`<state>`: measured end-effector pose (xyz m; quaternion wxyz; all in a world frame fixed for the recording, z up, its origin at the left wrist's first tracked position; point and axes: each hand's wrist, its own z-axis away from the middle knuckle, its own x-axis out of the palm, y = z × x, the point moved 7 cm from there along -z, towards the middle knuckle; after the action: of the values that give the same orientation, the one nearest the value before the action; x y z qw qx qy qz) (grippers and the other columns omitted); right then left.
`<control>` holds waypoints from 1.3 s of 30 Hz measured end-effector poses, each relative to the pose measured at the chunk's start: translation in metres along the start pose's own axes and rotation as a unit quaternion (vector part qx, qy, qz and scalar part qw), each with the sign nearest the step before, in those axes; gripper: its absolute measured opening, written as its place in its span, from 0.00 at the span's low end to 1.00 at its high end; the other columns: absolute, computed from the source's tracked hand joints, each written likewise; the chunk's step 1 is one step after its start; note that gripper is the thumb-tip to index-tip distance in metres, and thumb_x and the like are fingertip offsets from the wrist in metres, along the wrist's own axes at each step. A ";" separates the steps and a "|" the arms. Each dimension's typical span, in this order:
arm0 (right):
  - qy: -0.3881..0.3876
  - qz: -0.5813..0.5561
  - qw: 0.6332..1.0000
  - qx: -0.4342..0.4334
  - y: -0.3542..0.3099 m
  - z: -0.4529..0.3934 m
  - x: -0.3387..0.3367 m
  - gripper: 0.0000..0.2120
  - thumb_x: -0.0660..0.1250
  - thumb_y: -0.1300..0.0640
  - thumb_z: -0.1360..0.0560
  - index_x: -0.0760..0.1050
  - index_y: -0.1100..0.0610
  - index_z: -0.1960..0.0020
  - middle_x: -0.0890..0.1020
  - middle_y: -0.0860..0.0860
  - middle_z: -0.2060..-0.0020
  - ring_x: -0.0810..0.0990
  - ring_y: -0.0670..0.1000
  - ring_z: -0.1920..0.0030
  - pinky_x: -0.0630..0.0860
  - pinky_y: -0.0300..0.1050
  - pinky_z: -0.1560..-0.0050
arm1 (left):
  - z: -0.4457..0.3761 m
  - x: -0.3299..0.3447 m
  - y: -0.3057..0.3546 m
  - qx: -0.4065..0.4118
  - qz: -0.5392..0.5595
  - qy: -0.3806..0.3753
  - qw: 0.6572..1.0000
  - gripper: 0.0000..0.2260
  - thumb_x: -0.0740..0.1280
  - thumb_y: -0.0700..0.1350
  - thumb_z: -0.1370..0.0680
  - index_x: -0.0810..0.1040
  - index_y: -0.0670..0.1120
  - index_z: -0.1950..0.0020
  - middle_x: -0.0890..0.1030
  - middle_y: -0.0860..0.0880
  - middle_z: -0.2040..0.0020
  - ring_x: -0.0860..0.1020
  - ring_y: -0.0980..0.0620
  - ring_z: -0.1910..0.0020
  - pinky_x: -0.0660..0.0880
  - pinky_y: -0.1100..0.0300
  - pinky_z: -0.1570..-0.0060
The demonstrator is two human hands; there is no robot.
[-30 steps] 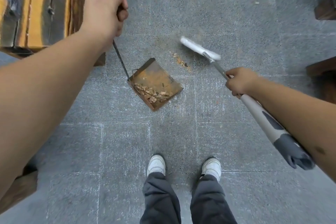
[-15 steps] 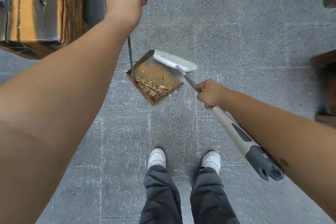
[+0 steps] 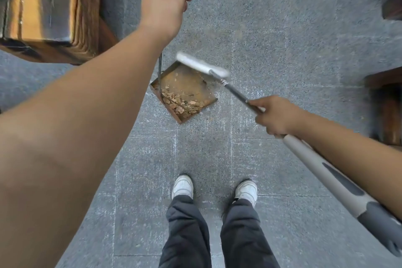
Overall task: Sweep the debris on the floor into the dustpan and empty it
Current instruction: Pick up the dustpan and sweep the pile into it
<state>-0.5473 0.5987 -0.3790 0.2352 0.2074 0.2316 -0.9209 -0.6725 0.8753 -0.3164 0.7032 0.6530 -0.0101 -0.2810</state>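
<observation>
I'm standing on the grey stone floor [image 3: 282, 45] looking straight down, and my left hand [image 3: 166, 2] is closing in a fist around the top of the thin metal handle [image 3: 160, 67] of the dustpan [image 3: 187, 81], holding it up high in front of me. The dustpan itself is sitting on the floor just ahead of my white shoes [image 3: 182, 186], rusty brown and turned cornerwise to me. The debris [image 3: 181, 101], a heap of dry brown flakes and bits, is lying inside the pan, piled against its near back wall. My right hand [image 3: 276, 116] is gripping the broom [image 3: 239, 97] tightly partway down its dark shaft, with the thicker grey and beige grip running back under my forearm toward the lower right. The broom's pale head [image 3: 202, 65] is blurring a little, lying across the pan's far open edge, right at the mouth. A wooden bench [image 3: 54, 6] is sitting off to my upper left, well apart from the pan, and dark wooden pieces are showing at the right edge.
</observation>
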 end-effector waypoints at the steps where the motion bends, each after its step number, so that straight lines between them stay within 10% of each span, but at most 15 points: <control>1: 0.016 0.006 1.000 0.003 -0.002 -0.010 -0.007 0.25 0.63 0.64 0.24 0.70 0.52 0.28 0.77 0.54 0.65 0.75 0.52 0.78 0.71 0.39 0.81 | 0.000 0.000 -0.001 0.001 0.000 0.001 1.000 0.16 0.61 0.47 0.22 0.75 0.50 0.71 0.69 0.53 0.76 0.64 0.55 0.76 0.58 0.65 0.75; 5: 0.047 -0.004 0.999 0.027 -0.011 -0.049 -0.010 0.19 0.62 0.66 0.26 0.76 0.60 0.36 0.82 0.62 0.58 0.81 0.58 0.68 0.81 0.51 0.68 | 0.000 0.000 -0.001 0.005 -0.018 0.006 1.000 0.16 0.60 0.48 0.23 0.74 0.51 0.71 0.70 0.54 0.76 0.65 0.56 0.76 0.59 0.64 0.74; 17: -0.090 0.022 0.996 -0.019 -0.014 0.001 0.076 0.21 0.63 0.64 0.25 0.74 0.57 0.32 0.75 0.52 0.68 0.74 0.49 0.74 0.72 0.41 0.76 | 0.000 0.016 0.010 0.022 -0.015 -0.005 1.000 0.17 0.61 0.48 0.23 0.72 0.51 0.73 0.68 0.52 0.76 0.63 0.54 0.77 0.57 0.63 0.73; 29: 0.051 0.107 0.993 0.029 0.003 -0.040 0.016 0.16 0.62 0.64 0.27 0.77 0.60 0.40 0.78 0.54 0.64 0.75 0.50 0.73 0.67 0.37 0.77 | 0.009 0.013 0.010 0.031 -0.022 -0.011 0.999 0.16 0.60 0.47 0.23 0.72 0.51 0.71 0.68 0.51 0.74 0.64 0.55 0.76 0.58 0.64 0.74; 39: -0.079 0.073 0.994 -0.010 -0.020 0.002 0.108 0.14 0.62 0.64 0.27 0.76 0.62 0.42 0.75 0.53 0.63 0.75 0.50 0.68 0.67 0.38 0.76 | 0.017 0.012 0.011 0.023 -0.016 -0.023 0.999 0.16 0.60 0.47 0.23 0.73 0.51 0.71 0.68 0.53 0.76 0.65 0.55 0.76 0.58 0.65 0.74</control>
<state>-0.6448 0.5766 -0.4241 0.3211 0.1482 0.2059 -0.9124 -0.6651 0.8549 -0.3082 0.6831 0.6622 -0.0222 -0.3072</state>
